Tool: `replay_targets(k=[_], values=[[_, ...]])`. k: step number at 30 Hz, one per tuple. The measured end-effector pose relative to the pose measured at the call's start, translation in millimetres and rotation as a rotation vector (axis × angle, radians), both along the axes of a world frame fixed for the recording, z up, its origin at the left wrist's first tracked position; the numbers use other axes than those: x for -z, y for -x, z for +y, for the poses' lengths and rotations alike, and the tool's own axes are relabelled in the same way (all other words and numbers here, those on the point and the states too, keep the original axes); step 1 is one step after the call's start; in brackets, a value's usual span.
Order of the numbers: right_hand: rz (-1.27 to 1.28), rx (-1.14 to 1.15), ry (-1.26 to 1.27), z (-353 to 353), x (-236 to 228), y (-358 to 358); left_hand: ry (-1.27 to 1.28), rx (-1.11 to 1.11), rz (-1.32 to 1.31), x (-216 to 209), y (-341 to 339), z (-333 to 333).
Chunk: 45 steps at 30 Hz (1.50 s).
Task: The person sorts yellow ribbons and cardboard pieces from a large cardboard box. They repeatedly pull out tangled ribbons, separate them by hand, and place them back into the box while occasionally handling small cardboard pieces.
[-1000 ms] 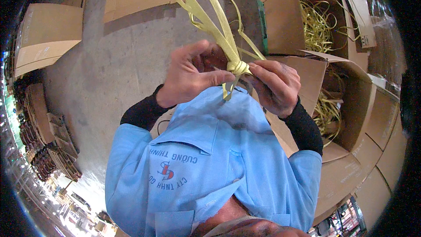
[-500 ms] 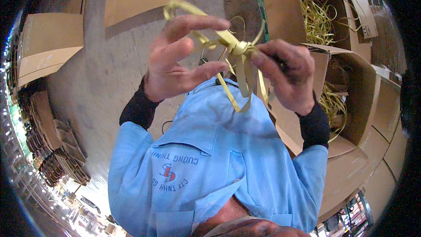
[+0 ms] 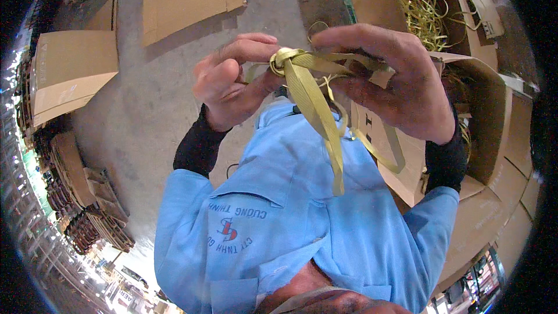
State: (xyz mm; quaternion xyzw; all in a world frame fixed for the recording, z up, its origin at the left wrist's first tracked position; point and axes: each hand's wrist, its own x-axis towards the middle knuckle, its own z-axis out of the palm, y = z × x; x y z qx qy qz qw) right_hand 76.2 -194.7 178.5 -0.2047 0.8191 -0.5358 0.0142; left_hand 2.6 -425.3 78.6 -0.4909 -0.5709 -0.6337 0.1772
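A bundle of flat yellow-green strapping (image 3: 315, 102) is tied in a knot and held up in front of my chest. My left hand (image 3: 235, 75) pinches it at the knot, thumb and fingertips pressed together. On the other side, my right hand (image 3: 401, 78) has its thumb and forefinger spread wide around the strands that run right from the knot. Whether its inner fingers touch them is hidden in shadow. One broad end hangs down over my blue shirt (image 3: 273, 163), and a thinner loop droops below my right hand.
At the right, open cardboard boxes (image 3: 494, 116) stand by my side; loose yellow strapping (image 3: 427, 14) fills the far one. A flat cardboard sheet (image 3: 192, 0) lies on the concrete floor (image 3: 139, 122). Another folded carton (image 3: 75, 72) is at the left, near stacked brown pieces (image 3: 75, 180).
My left hand has closed on the knot, which has shifted left. My right hand has let go of the knot, moved right and spread its fingers. The strap ends now hang lower.
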Motion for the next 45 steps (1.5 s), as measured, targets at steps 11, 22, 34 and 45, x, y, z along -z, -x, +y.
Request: replay_targets(k=[11, 22, 34, 45], values=[[0.409, 0.011, -0.299, -11, -5, 2, 0.082, 0.003, -0.129, 7, -7, -18], [-0.103, -0.205, -0.079, 16, 29, 47, 0.682, 0.033, -0.621, -59, 22, -24], [0.012, -0.160, -0.458, 24, 7, 53, 0.446, 0.574, -0.911, -49, 34, -29], [0.107, -0.147, -0.290, 3, 1, 42, 0.594, 0.399, -1.259, -61, 26, -30]])
